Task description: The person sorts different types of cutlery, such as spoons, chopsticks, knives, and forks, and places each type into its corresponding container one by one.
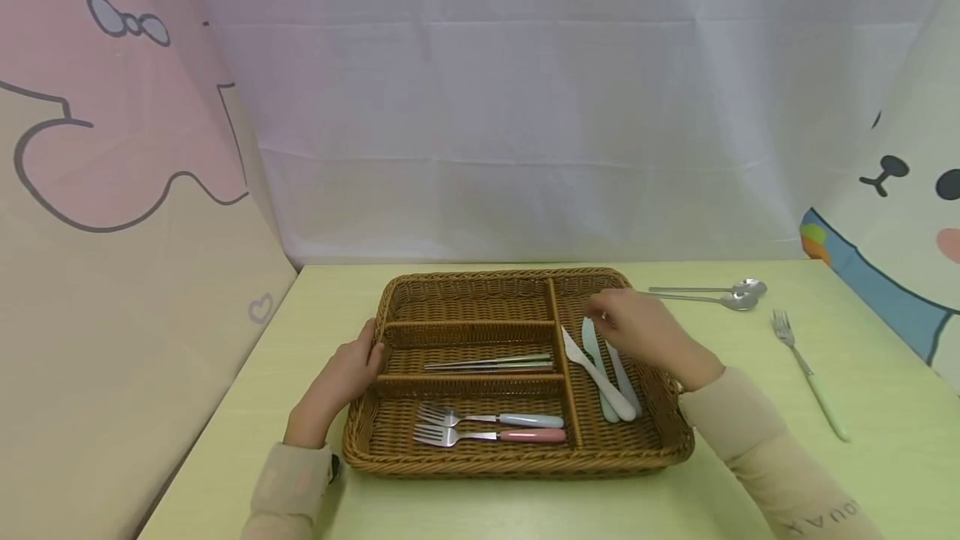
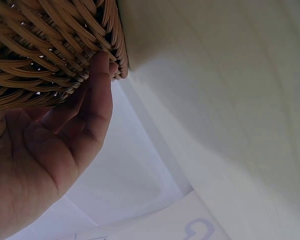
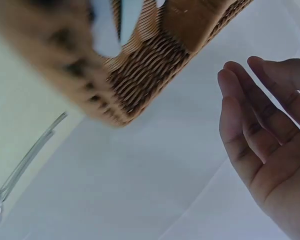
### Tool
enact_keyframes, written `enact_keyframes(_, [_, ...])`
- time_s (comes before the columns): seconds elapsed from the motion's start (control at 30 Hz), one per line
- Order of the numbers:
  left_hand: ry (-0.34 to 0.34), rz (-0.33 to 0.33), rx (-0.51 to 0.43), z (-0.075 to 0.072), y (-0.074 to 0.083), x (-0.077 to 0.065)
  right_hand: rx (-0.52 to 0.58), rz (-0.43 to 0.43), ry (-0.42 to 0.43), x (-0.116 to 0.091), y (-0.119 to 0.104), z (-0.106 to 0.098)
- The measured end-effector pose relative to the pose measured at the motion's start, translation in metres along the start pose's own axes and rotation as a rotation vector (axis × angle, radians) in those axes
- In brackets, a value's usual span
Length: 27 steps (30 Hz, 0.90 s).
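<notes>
– Hands, head view?
– Left hand (image 1: 348, 369) grips the left rim of the wicker basket (image 1: 510, 467), which sits on the table (image 1: 750, 440). Right hand (image 1: 637, 319) hovers over the right-hand compartment, fingertips partly hidden.
– What's under it?
– White knife (image 1: 600, 377), mint knife (image 1: 592, 344), and a pale knife (image 1: 626, 386) whose blade end the hand covers. Chopsticks (image 1: 487, 363) in the middle left slot, count unclear. Spoons (image 1: 742, 301) and green-handled fork (image 1: 813, 386) out on the table.
– Left wrist?
– Fingers bent against the outer weave; thumb mostly lost behind the basket.
– Right wrist?
– Fingers loosely bent, empty. Near rim blurred. Pale strip (image 3: 131, 20) cut off at top, probably a knife, can't tell which. Spoons clipped by the left edge.
</notes>
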State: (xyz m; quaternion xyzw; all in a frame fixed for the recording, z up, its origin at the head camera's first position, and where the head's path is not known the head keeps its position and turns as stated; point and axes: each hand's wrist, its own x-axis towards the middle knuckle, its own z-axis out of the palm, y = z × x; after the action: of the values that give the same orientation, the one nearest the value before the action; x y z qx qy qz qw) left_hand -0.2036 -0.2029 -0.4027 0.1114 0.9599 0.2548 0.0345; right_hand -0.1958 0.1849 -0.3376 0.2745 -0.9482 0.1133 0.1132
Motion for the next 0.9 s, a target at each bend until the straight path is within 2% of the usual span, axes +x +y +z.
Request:
enact_keyframes(0.33, [-0.004,-0.006,-0.005,0.0,0.0,0.0,0.052,0.136,0.008,-0.028,0.042,-0.009])
enact_keyframes(0.57, [0.001,0.006,-0.013,0.0,0.0,0.0,0.003,0.187,0.072,-0.053,0.072,-0.008])
enact_keyframes(0.9, [0.003,0.005,-0.008,0.001,-0.001,0.0,0.023,0.307,0.03,-0.087,0.11,-0.005])
